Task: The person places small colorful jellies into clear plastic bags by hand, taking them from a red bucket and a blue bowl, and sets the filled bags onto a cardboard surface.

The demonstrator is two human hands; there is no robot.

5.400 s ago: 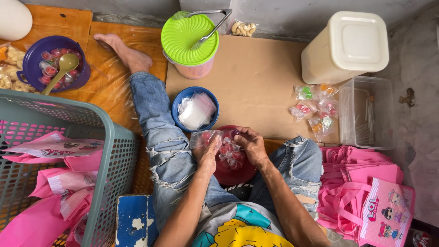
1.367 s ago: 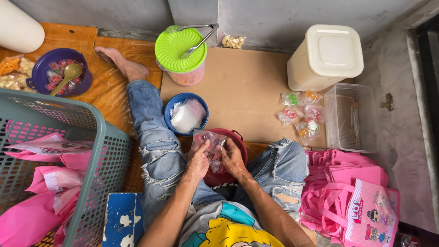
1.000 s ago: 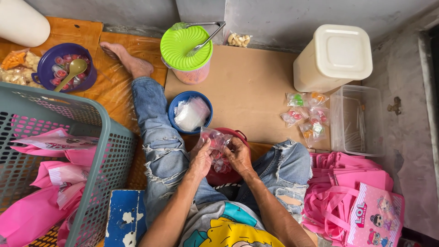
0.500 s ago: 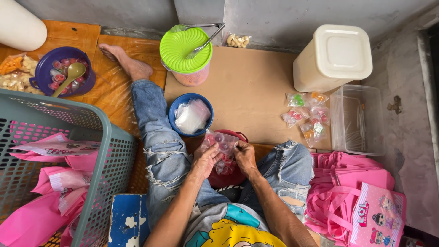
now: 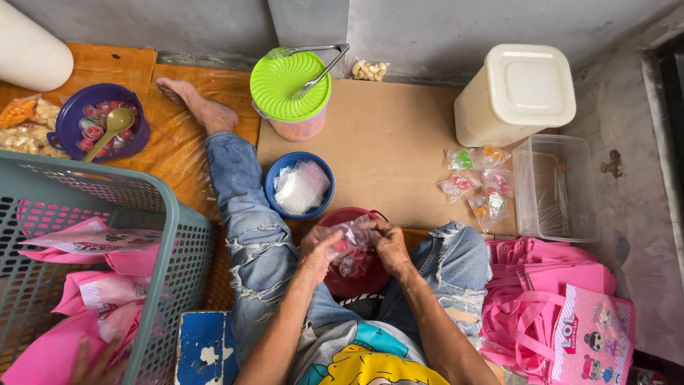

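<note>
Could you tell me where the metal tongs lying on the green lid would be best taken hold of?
I would grip the tongs at the joined rear end, which sticks out past the green lid toward the wall, coming from above right. The two arms meet there, and nothing crowds it.

I see a small clear plastic packet (image 5: 350, 239) pinched between my left hand (image 5: 318, 249) and right hand (image 5: 390, 242) over a red bowl (image 5: 342, 281). Five filled clear packets (image 5: 476, 182) lie on the cardboard; pink printed bags (image 5: 588, 335) are stacked at right.
</note>
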